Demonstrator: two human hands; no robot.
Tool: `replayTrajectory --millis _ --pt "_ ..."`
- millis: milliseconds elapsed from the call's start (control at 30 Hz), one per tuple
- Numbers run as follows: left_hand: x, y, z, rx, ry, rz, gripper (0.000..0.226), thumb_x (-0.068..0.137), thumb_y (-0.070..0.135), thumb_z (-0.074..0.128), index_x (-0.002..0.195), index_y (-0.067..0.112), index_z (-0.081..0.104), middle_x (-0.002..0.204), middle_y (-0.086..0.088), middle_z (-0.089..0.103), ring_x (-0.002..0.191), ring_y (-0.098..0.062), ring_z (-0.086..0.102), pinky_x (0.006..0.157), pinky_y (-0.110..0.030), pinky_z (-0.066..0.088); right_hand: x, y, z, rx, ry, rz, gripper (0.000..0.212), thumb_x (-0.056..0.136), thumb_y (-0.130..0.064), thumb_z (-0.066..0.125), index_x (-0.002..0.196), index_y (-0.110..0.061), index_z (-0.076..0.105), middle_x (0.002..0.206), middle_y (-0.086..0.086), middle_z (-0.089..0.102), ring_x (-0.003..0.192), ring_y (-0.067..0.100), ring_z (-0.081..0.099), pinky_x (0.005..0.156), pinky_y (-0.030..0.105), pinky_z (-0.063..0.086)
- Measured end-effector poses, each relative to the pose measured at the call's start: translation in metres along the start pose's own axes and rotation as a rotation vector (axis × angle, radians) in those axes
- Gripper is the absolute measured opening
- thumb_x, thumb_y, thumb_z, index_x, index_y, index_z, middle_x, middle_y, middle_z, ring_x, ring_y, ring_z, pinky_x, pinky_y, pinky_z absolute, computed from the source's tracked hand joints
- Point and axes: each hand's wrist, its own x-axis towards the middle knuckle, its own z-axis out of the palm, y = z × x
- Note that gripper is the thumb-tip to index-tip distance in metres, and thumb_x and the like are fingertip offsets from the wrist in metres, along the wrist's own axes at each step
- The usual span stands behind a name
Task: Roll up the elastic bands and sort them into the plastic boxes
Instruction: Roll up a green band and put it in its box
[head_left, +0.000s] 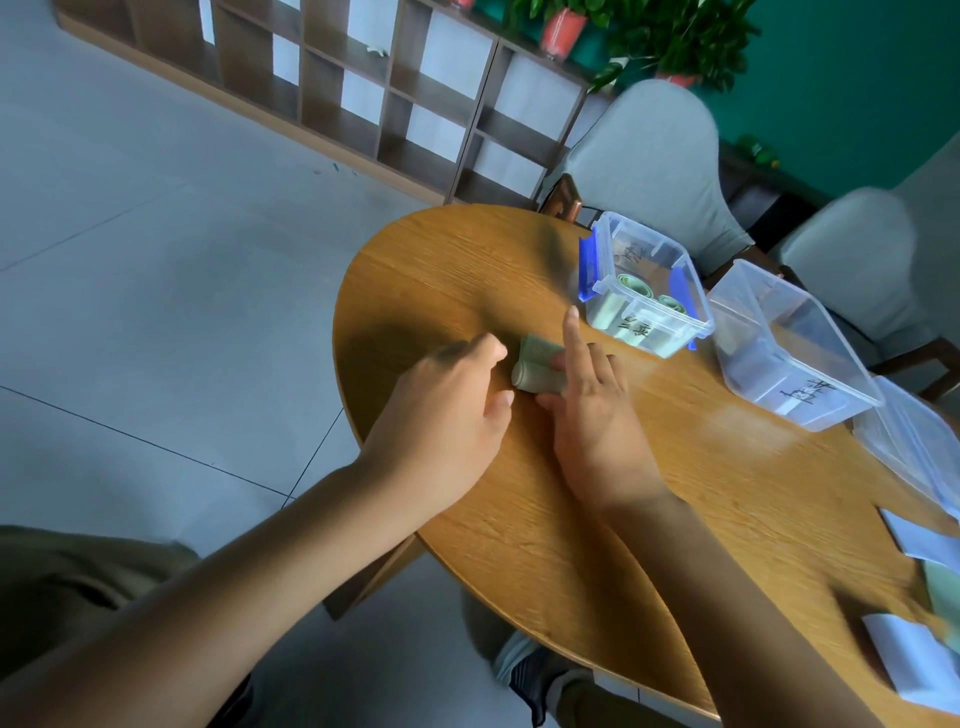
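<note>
A rolled green elastic band (535, 366) lies on the round wooden table (649, 493) between my hands. My left hand (457, 410) curls against the roll's left end, thumb at its near side. My right hand (592, 395) holds the roll's right end with thumb and bent fingers, its index finger pointing straight up. A small clear box with blue clips (641, 291) stands just beyond, with green rolls inside. A larger clear box (784, 348) with a paper label sits to its right.
A third clear box (914, 441) reaches the right edge. Pale blue and green flat bands (919, 654) lie at the near right. Two grey chairs (660, 156) stand behind the table, a wooden shelf (363, 93) beyond. The table's left edge drops to tiled floor.
</note>
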Motion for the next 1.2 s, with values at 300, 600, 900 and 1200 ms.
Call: replayTrajectory --millis 300,600,900,1200 --pt "-0.007 -0.002 0.007 -0.153 0.025 -0.013 0.023 0.084 0.027 0.079 0.105 0.022 0.072 0.097 0.011 0.072 0.089 -0.004 0.067 0.078 -0.032 0.059 -0.028 -0.008 -0.003 0.194 0.060 -0.007 0.100 0.080 -0.004 0.080 0.159 -0.011 0.019 0.114 0.001 0.061 0.101 0.013 0.045 0.099 0.021 0.032" --pt "-0.013 0.002 0.008 -0.196 0.043 -0.032 0.022 0.076 0.020 0.087 0.093 0.018 0.074 0.083 0.010 0.071 0.076 -0.004 0.069 0.071 -0.032 0.059 -0.056 -0.023 -0.012 0.525 0.126 0.193 0.093 0.081 -0.011 0.082 0.157 -0.017 0.028 0.115 -0.008 0.064 0.106 0.006 0.062 0.092 0.020 0.053" --pt "-0.021 0.007 0.010 -0.162 0.091 -0.025 0.021 0.080 0.021 0.084 0.099 0.019 0.076 0.092 0.010 0.075 0.083 -0.002 0.071 0.072 -0.029 0.061 -0.087 -0.046 -0.019 0.863 0.033 0.426 0.088 0.092 -0.010 0.070 0.160 -0.028 0.017 0.137 -0.023 0.057 0.114 -0.012 0.059 0.105 0.025 0.048" --pt "-0.026 0.017 0.008 -0.299 0.101 -0.166 0.024 0.080 0.014 0.082 0.103 0.020 0.078 0.092 0.015 0.076 0.083 0.007 0.070 0.079 -0.017 0.058 -0.089 -0.043 -0.020 0.900 -0.009 0.406 0.093 0.090 0.002 0.066 0.160 -0.031 0.014 0.150 -0.022 0.043 0.132 -0.011 0.045 0.112 0.035 0.044"
